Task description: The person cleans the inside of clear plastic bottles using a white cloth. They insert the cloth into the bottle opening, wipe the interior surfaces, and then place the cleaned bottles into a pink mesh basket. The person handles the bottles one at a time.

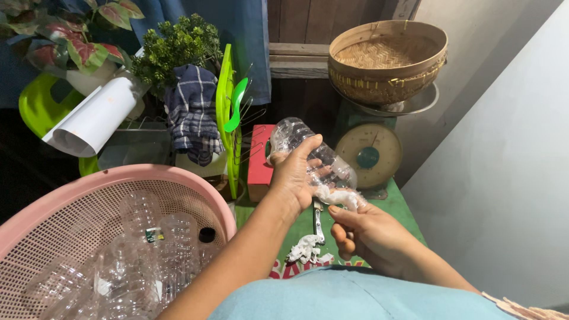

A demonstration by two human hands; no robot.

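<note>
Over a green bench (pixel 403 207), the left hand (pixel 294 178) grips a clear plastic bottle (pixel 314 160) while the right hand's (pixel 370 234) fingers pinch its half-peeled white label (pixel 341 197); label scraps (pixel 305 249) lie below, and stripped bottles (pixel 142 249) fill a pink basket (pixel 77 186) alongside.

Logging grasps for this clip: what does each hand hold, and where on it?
The left hand grips the clear plastic bottle around its middle. The right hand pinches the white peeling label at the bottle's lower end.
</note>
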